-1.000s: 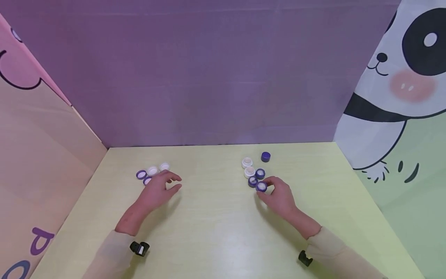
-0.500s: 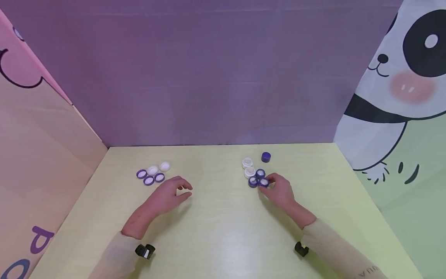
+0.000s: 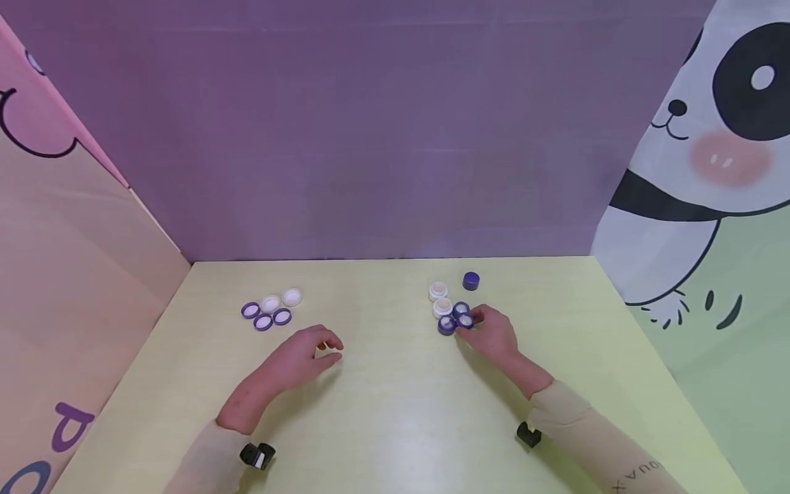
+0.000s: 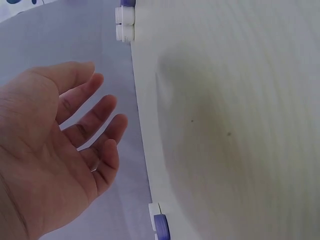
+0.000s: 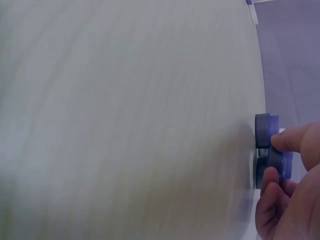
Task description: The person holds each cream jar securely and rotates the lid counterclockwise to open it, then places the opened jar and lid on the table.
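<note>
My right hand (image 3: pixel 490 336) pinches a small open purple jar (image 3: pixel 465 321) between thumb and fingers. This jar overlaps two other open purple jars, one behind it (image 3: pixel 460 308) and one to its left (image 3: pixel 446 326); whether it touches them I cannot tell. In the right wrist view the held jar (image 5: pixel 274 158) sits between the fingertips, slightly off the table. Two white open jars (image 3: pixel 442 307) stand beside the purple ones. My left hand (image 3: pixel 302 360) hovers over the table with relaxed, slightly bent fingers and holds nothing, as the left wrist view shows its bare palm (image 4: pixel 45 150).
Several small round lids lie at the left: purple-rimmed ones (image 3: pixel 262 322) in front, white ones (image 3: pixel 292 297) behind. A purple jar or upturned cap (image 3: pixel 471 280) stands apart at the back right. A purple backdrop (image 3: pixel 395 137) rises behind the pale table (image 3: pixel 382 412).
My right hand has carried the purple jar slightly forward, up to the other purple jars. My left hand has moved right and back from the lids, which are now uncovered.
</note>
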Motion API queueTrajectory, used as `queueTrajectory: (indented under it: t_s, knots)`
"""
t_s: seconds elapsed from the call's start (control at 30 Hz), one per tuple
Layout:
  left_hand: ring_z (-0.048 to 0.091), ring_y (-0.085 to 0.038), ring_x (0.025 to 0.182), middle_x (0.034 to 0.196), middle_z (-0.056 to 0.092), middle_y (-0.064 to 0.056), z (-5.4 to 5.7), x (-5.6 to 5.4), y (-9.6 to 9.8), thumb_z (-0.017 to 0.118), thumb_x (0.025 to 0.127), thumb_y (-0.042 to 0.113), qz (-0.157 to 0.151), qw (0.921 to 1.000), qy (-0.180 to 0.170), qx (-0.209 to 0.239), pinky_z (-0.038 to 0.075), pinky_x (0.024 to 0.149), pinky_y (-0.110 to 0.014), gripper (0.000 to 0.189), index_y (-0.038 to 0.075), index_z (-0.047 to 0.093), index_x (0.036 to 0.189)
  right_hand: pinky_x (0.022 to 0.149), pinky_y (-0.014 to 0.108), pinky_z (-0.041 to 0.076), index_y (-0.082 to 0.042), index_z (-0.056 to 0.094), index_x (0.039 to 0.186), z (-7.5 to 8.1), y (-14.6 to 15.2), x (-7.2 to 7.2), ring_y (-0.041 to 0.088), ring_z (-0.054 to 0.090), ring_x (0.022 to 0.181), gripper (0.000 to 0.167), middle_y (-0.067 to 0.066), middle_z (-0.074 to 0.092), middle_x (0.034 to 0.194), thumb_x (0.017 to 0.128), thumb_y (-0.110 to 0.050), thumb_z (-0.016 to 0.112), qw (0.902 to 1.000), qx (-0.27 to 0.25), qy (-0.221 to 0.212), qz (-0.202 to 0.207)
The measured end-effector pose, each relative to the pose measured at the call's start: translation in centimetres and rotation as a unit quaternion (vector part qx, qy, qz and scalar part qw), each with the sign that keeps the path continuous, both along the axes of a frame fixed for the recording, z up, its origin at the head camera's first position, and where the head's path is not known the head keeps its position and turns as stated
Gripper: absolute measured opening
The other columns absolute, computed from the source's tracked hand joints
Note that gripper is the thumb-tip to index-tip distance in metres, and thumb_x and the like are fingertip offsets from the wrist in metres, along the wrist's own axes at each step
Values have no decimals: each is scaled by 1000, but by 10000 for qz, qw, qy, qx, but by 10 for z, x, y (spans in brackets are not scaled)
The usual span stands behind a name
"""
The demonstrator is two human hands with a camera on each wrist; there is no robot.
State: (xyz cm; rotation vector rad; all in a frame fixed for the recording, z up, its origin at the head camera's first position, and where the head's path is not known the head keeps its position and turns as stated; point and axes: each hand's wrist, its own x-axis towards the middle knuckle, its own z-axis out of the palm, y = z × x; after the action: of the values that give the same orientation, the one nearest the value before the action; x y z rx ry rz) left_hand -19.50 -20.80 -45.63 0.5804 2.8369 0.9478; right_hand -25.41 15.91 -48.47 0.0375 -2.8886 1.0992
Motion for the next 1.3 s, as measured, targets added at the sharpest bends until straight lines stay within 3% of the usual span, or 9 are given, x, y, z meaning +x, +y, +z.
queueTrajectory:
  t_s: [0.3,0.87,1.3]
  knots:
    - [57,-16,92,97,61,12,-3,4,1,69,91,17,-96,10000,-5,24,49,79,-35,12,14,70,103,72,39,48,-2,66,104,1,-1,4,26,62,85,38,10,68,94,77,-25,79,9997,95,-202,-85]
    - [56,-15,91,95,61,12,-6,7,1,68,92,17,-153,9999,-20,30,49,79,-36,11,14,70,102,63,33,47,-2,68,104,2,-6,-3,20,60,77,42,5,66,88,76,-31,80,9976,548,-413,3]
    - [57,-15,92,95,61,12,-7,9,2,69,91,16,-123,9999,-24,50,50,79,-35,12,14,70,103,70,38,49,-4,67,104,-1,-5,-5,24,62,84,39,7,69,93,76,-27,81,9980,481,-399,-13]
